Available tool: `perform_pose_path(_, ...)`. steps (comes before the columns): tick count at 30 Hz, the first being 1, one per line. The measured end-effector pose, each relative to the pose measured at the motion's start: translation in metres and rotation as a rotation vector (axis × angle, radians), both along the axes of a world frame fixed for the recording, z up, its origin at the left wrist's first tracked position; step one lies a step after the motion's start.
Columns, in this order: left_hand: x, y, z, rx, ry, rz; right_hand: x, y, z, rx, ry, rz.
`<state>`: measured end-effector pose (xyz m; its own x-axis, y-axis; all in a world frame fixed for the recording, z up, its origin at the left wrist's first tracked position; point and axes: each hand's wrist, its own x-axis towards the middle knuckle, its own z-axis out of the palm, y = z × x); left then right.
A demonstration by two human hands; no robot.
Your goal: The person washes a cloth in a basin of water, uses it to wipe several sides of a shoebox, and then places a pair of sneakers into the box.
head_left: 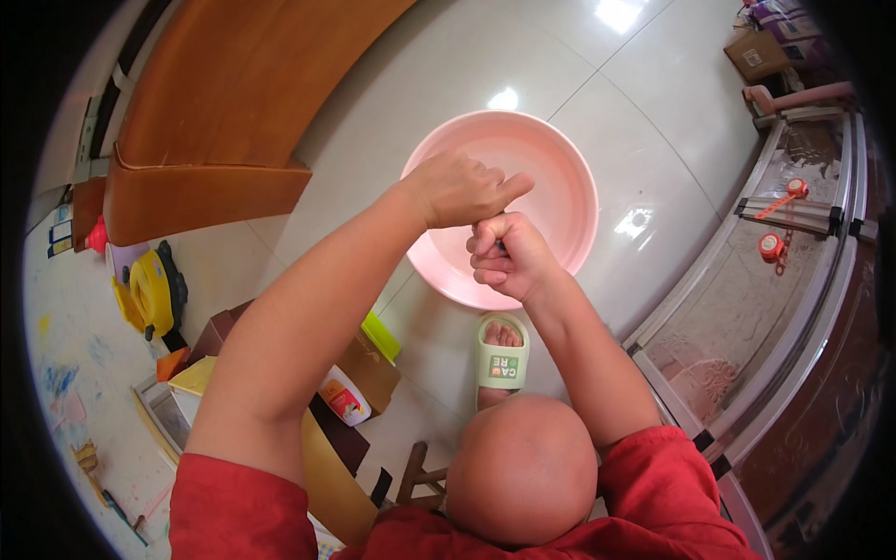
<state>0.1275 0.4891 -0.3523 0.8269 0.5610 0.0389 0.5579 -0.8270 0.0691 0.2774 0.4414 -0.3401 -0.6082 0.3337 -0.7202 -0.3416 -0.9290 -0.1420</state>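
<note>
Over a wide pink basin (pixel 581 201) on the floor, my two hands meet. My left hand (pixel 467 191) is closed, knuckles up, with a thumb or finger sticking out to the right; anything in it is hidden. Just below and touching it is my right hand (pixel 511 254), curled into a fist. A small dark bit shows between the right fingers, too little of it to name. The basin's inside shows pale pink, and I cannot tell whether it holds water.
My bent knee (pixel 523 467) and a foot in a light green slipper (pixel 504 369) are close below the basin. Wooden furniture (pixel 224 84) stands at left, boxes (pixel 369 373) and a yellow toy (pixel 154 289) nearby. A framed glass door panel (pixel 747 308) lines the right.
</note>
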Motion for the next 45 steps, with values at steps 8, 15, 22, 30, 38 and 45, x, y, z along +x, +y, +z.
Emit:
perform_pose_path(8,0.004,0.003,0.000,0.033,-0.077,-0.035,0.006,-0.001,-0.004,-0.190,0.225,-0.058)
perform_pose_path(15,0.008,-0.012,0.001,-0.016,-0.171,0.125,0.014,-0.005,-0.001,0.029,0.113,-0.004)
perform_pose_path(22,0.010,-0.038,-0.008,-0.597,-0.300,0.999,0.040,0.002,-0.017,0.526,-0.472,0.175)
perform_pose_path(30,0.009,-0.044,-0.002,-0.920,-0.216,1.227,0.042,-0.004,-0.045,0.762,-0.816,0.086)
perform_pose_path(38,0.044,-0.101,0.076,-0.684,-0.994,1.124,0.016,-0.014,0.060,0.836,-0.429,-0.097)
perform_pose_path(45,0.001,-0.175,0.176,-0.222,-0.659,1.035,-0.011,-0.053,0.174,0.894,-0.321,-0.095)
